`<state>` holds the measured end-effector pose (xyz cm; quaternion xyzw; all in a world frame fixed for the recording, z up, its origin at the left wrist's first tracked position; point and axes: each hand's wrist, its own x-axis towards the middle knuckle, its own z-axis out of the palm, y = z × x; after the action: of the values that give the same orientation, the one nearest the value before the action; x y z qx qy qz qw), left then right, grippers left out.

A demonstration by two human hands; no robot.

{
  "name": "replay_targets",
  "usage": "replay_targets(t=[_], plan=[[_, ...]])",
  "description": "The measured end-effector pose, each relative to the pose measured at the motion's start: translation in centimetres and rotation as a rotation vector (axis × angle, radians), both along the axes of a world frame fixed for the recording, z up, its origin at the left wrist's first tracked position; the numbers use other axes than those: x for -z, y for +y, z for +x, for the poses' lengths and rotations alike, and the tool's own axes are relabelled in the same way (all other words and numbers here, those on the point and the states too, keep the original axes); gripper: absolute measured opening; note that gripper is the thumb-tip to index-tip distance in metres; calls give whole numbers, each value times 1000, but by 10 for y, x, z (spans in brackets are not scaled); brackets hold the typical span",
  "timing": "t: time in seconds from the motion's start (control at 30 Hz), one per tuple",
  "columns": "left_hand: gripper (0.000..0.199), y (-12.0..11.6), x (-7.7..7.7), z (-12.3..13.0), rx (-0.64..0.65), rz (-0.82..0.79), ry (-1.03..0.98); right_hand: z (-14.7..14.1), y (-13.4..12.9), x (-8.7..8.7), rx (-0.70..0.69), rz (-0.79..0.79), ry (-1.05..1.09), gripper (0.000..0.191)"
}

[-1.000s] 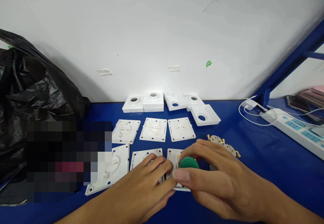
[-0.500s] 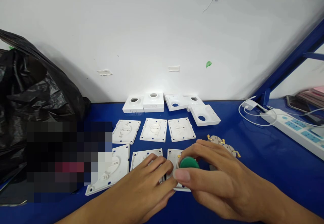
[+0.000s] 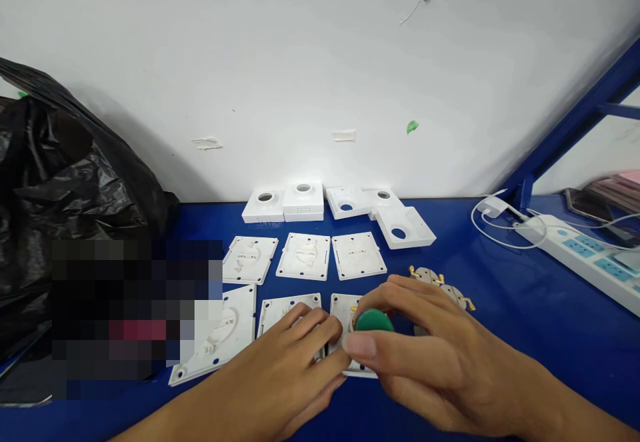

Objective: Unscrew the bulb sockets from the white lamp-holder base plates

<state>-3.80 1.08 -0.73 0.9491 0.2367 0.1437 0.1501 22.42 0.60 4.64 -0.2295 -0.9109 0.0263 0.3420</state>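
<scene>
My right hand [image 3: 425,355] grips a round part with a green top [image 3: 374,321] between thumb and fingers, with a bit of brass showing at its edge. It holds this part over a white square base plate [image 3: 343,305] in the front row, which the hand partly covers. My left hand [image 3: 300,355] is closed, its curled fingertips at the left edge of that same plate. Beneath the left hand lies another white base plate [image 3: 283,305], partly hidden. To the right of my right hand rest several round grey discs with brass tabs [image 3: 453,295].
More base plates [image 3: 303,255] lie behind my hands, with white square covers with round holes [image 3: 304,203] along the wall. A black plastic bag [image 3: 75,162] stands at left, near a blurred patch. A power strip [image 3: 580,249] with white cables sits at right on the blue table [image 3: 480,262].
</scene>
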Motion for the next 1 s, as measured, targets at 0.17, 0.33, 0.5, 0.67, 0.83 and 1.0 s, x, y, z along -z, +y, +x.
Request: replay_targets(t=[0.17,0.33,0.5,0.67,0.83,1.0], plan=[[26,0,9,-3,-2,26,-24,1,0,-2,1,2,-14,29],[26,0,7,-2,0,8,-27,1,0,0,0,-2,-2,34],[23,0,0,1,-2,-11,-13,1,-1,-1,9,5,-9,30],[21,0,3,1,-10,-4,-6,0,-1,-2,-3,7,-5,25],[23,0,5,0,1,17,-21,0,-1,-1,-5,4,-9,22],[26,1,1,-1,8,-40,-28,-1,-5,-4,35,-31,-59,34]])
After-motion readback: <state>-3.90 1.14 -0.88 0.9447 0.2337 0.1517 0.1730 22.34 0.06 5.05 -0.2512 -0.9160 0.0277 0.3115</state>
